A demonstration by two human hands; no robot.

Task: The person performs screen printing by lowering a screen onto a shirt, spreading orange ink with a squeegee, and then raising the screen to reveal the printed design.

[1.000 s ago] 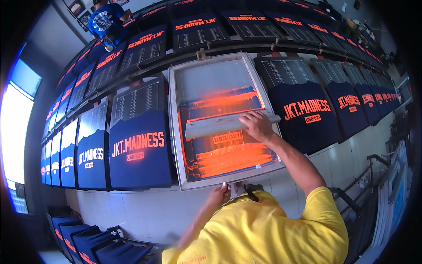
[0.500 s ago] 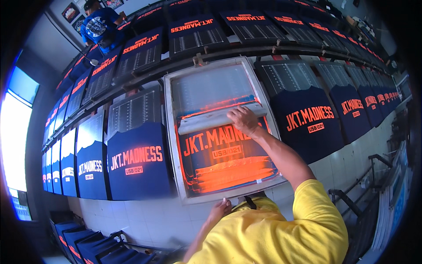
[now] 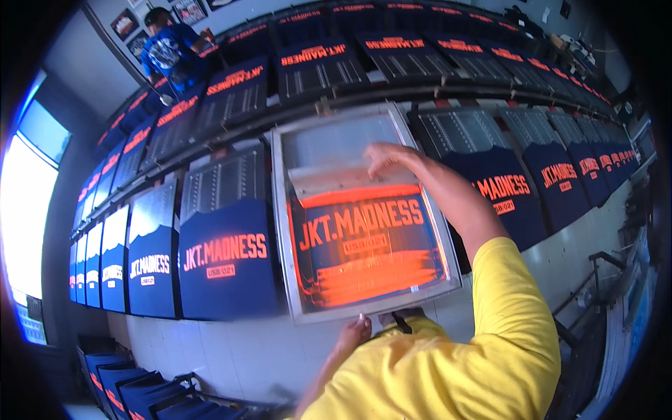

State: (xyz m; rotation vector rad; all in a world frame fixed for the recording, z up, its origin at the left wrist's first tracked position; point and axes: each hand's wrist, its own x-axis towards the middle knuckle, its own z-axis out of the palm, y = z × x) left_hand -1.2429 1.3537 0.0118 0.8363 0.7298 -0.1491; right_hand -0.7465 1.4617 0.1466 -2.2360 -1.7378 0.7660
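Observation:
A metal-framed printing screen (image 3: 297, 231) lies flat over a navy shirt on the long table. Orange ink covers its mesh, with lettering showing through. My right hand (image 3: 392, 159) grips a wide grey squeegee (image 3: 336, 183) near the far end of the screen, above the ink band. My left hand (image 3: 353, 330) rests on the near edge of the frame, fingers curled on it. My yellow sleeve (image 3: 504, 315) fills the lower right.
Navy shirts with orange print (image 3: 225, 255) lie side by side along the table left and right. A second row of shirts (image 3: 315, 66) runs behind a dividing rail. A person in a blue shirt (image 3: 168, 49) works at the far left end. Stacked navy garments (image 3: 133, 388) sit below.
My right hand has pushed the squeegee away from me up the screen, uncovering the orange lettering in the mesh. My left hand stays on the near frame edge.

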